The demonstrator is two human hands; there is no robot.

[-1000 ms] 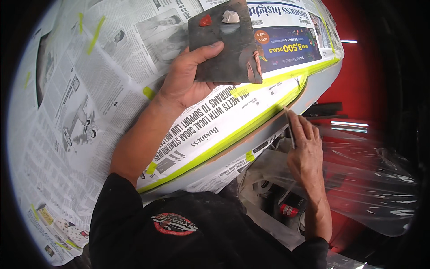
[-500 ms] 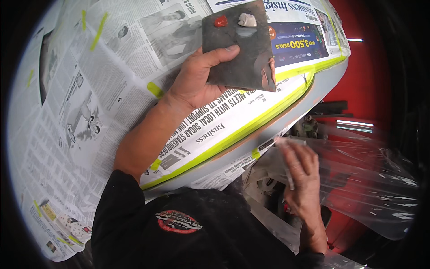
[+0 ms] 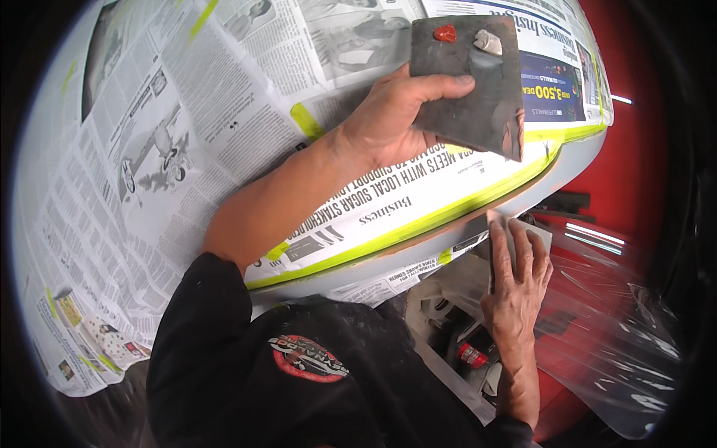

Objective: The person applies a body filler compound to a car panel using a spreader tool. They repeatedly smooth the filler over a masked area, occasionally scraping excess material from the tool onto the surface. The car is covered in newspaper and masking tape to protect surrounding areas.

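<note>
My left hand (image 3: pixel 392 116) grips a dark, flat mixing board (image 3: pixel 489 108) by its left side, with the thumb on top. A red dab of paste (image 3: pixel 444 33) and an off-white lump of putty (image 3: pixel 488 42) sit near the board's far edge. Lower down to the right, my right hand (image 3: pixel 517 287) has its fingers laid over a thin, pale, flat spreader (image 3: pixel 547 237), mostly covered by them. The fingertips are at the grey panel edge (image 3: pixel 336 272), a curved strip with brownish patches. Whether the spreader touches the panel, I cannot tell.
Newspaper (image 3: pixel 224 160) covers the large curved surface, held with yellow masking tape (image 3: pixel 358 250). Clear plastic sheeting (image 3: pixel 605 313) hangs at the right before a red surface (image 3: pixel 635 160). A red-labelled container (image 3: pixel 471 355) shows below the panel.
My left hand and the board appear farther right in the view. My right hand has moved up to the panel edge, its fingers now straighter over the spreader.
</note>
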